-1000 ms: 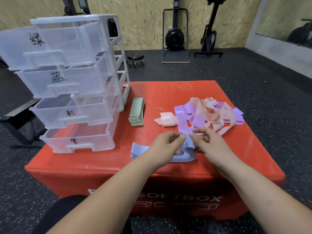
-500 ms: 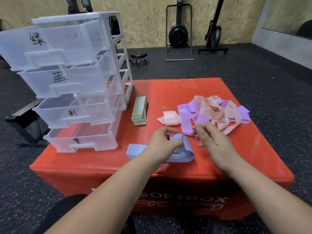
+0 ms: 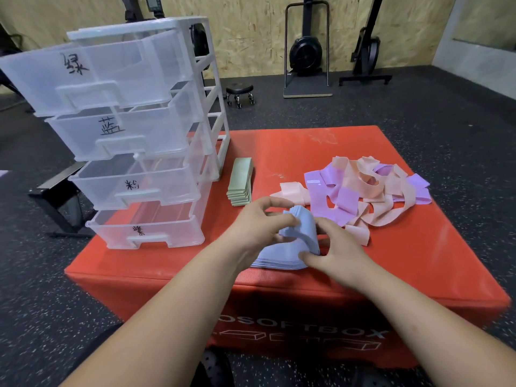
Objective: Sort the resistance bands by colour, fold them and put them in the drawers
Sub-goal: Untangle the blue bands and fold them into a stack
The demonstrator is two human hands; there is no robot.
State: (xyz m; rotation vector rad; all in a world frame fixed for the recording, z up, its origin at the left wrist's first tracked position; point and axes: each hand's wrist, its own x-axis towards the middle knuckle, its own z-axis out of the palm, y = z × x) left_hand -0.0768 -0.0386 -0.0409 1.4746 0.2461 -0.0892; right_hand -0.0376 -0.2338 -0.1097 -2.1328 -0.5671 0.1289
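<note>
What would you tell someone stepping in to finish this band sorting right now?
Both hands hold the blue bands: left hand grips the folded-over end, right hand pinches the lower layers.
Done: green bands folded in a stack beside the drawer unit; one pink band folded.
Left: finish the blue fold, untangle and fold the pink and purple pile, put every colour in its drawer.

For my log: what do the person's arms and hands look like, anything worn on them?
The left forearm and right forearm are bare to the frame's edge: no sleeves. The left hand and right hand show no gloves, rings or watch.
</note>
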